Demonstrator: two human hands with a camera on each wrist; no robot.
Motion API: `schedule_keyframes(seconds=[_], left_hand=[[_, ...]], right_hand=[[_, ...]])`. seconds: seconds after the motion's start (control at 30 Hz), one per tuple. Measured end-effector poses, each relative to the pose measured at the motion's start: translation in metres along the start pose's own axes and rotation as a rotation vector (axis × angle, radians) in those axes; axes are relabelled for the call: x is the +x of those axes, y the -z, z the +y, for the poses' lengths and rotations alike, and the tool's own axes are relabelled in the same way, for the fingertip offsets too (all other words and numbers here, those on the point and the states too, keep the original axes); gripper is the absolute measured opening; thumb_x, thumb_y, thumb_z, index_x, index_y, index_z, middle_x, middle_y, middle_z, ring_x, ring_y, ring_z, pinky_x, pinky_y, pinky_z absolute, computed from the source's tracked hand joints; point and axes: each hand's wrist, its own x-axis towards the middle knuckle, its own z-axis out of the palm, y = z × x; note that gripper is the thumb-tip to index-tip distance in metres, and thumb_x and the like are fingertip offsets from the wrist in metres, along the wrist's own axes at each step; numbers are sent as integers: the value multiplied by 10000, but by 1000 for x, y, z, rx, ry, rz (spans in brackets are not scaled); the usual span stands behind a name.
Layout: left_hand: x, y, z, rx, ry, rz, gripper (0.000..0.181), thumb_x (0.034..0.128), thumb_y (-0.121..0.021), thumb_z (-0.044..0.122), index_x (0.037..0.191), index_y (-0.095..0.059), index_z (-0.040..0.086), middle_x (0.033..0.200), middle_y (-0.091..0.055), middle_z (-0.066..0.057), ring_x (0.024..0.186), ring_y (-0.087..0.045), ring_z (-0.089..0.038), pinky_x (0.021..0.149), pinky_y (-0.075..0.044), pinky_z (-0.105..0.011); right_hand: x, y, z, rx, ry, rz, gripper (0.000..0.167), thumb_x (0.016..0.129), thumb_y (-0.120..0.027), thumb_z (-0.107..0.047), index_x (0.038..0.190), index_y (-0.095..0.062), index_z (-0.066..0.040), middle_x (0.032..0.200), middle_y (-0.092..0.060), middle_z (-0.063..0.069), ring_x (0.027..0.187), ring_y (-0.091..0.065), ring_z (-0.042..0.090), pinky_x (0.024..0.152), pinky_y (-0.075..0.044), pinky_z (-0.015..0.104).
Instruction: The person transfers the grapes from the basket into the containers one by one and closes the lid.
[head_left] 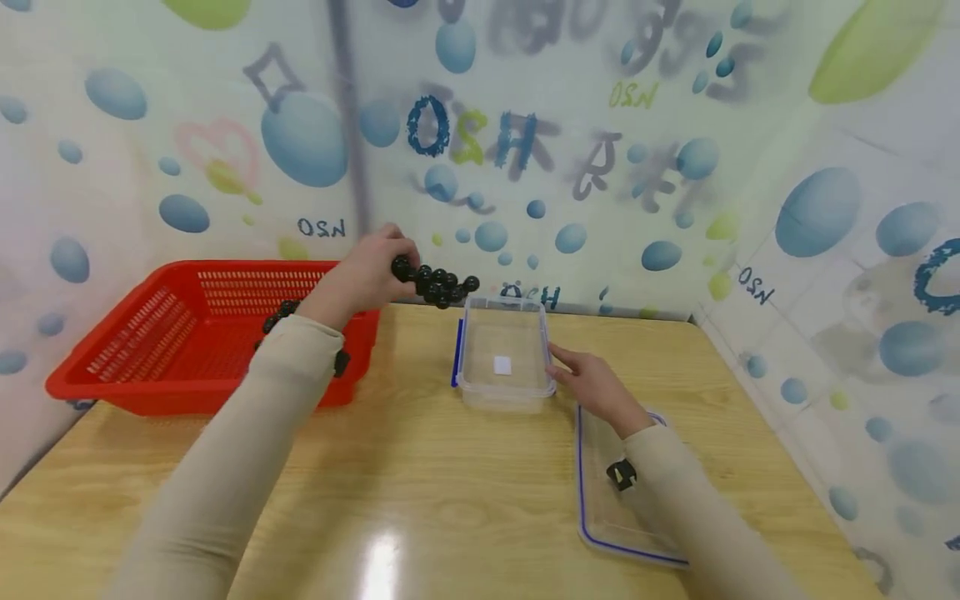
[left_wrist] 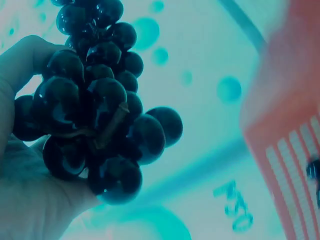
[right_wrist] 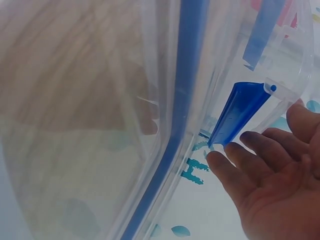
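Observation:
My left hand [head_left: 371, 275] grips a bunch of dark, glossy grapes [head_left: 444, 287] above the table, between a red basket and a clear plastic box [head_left: 506, 390]. Close up in the left wrist view, the grapes [left_wrist: 107, 97] have a short brown stem, with thumb and fingers curved around one side. At the box's right wall is my right hand [head_left: 592, 385], its fingertips touching the wall near the rim. In the right wrist view, that hand [right_wrist: 272, 185] has loosely bent, spread fingers beside a blue latch [right_wrist: 240, 112]. A small white label lies inside the box.
The red basket [head_left: 161, 387] stands at the left, with more dark grapes [head_left: 279, 317] inside, partly behind my left arm. A clear lid with a blue seal [head_left: 600, 521] lies on the wooden table [head_left: 450, 500], under my right forearm. Patterned sheeting rises behind and at the right.

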Motion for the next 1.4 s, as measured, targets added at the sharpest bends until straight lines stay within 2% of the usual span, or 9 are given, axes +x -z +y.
schedule_keyframes(seconds=[0.1,0.27,0.47,0.67,0.93,1.03,1.23,1.4], left_hand=[[11,-16,12,14,-35,-8,248,832,-727,73,1059,-630,52,1166,-465,-119,1045,-430,-347,911,-415,-467],[25,-42,26,38,-25,-22,260,853,-718,121,1085,-611,79,1183,-437,-98,1050,-402,-359,853,-430,-439],[37,-71,37,-12,-14,-22,227,882,-689,123,1081,-581,101,1178,-394,-83,1088,-362,-342,795,-460,-422],[49,-94,46,-1,-20,-26,201,907,-661,150,1076,-554,130,1165,-349,-69,1074,-337,-323,742,-411,-455],[57,-117,47,-2,-39,-25,193,896,-666,139,1062,-568,143,1162,-348,-66,1060,-339,-306,724,-433,-419],[59,-127,44,11,-67,-4,195,903,-665,154,1075,-574,138,1172,-354,-74,1064,-352,-310,728,-446,-408],[63,-145,42,16,-138,75,190,909,-669,169,1076,-589,127,1198,-380,-81,1074,-381,-316,770,-450,-442],[61,-159,44,46,-159,69,191,915,-663,166,1090,-593,134,1215,-390,-79,1083,-395,-309,813,-441,-476]], right_hand=[[-1,-1,0,5,15,12,563,1022,-527,-364,1520,-378,-147,1502,-398,157,1312,-435,391,1038,-383,531],[1,-2,1,-1,14,27,544,1026,-526,-345,1514,-390,-147,1493,-412,146,1298,-453,383,1030,-394,528],[0,-2,1,-4,16,26,542,1028,-521,-341,1515,-387,-144,1490,-420,137,1286,-467,381,1025,-400,525],[-1,-2,2,8,25,29,535,1033,-516,-325,1516,-383,-139,1482,-426,148,1281,-470,388,1025,-400,525],[1,-3,3,-8,23,29,530,1032,-513,-336,1514,-392,-150,1485,-428,134,1295,-456,380,1035,-386,530],[2,-3,3,-11,21,28,526,1032,-517,-331,1512,-396,-155,1482,-433,130,1298,-454,372,1035,-386,528],[2,-2,1,-8,31,34,519,1032,-518,-323,1508,-403,-151,1474,-444,120,1303,-454,356,1034,-391,522],[1,-3,1,-11,21,29,517,1032,-515,-332,1507,-404,-160,1467,-449,128,1272,-487,357,1017,-407,526]])
